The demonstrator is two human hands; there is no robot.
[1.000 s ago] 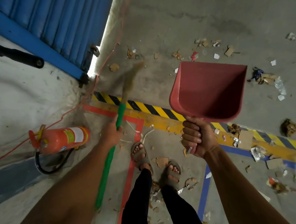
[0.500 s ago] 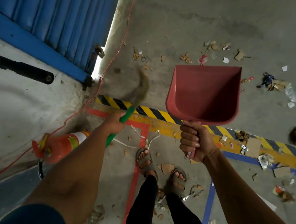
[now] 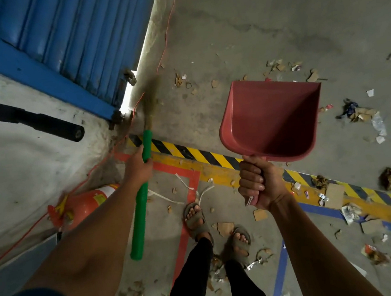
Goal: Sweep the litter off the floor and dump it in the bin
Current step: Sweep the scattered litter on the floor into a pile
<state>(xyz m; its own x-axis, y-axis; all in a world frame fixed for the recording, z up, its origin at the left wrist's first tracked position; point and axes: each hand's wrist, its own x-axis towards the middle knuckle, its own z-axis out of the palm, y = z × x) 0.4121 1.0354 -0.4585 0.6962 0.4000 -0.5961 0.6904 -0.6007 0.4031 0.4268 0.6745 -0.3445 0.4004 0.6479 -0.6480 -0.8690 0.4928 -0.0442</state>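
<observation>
Green-handled, the broom [image 3: 143, 188] is gripped mid-shaft by the left hand [image 3: 137, 169], bristles blurred near the blue shutter door [image 3: 79, 39]. The right hand [image 3: 257, 184] has its fingers [image 3: 249, 181] wrapped round the handle of the empty red dustpan [image 3: 270, 119], held in the air. Litter [image 3: 358, 114] lies scattered across the concrete floor [image 3: 273, 21]; no bin shows. Best to draw short strokes from the corner into one pile, then lower the pan's lip flat.

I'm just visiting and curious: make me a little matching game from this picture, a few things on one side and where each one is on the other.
Things:
1. broom
2. dustpan
3. fire extinguisher
4. crumpled brown litter

Places:
A. held in the right hand
B. lying on the floor by the wall
C. held in the left hand
D. on the floor, far right

Pairs: 1-C, 2-A, 3-B, 4-D
</observation>
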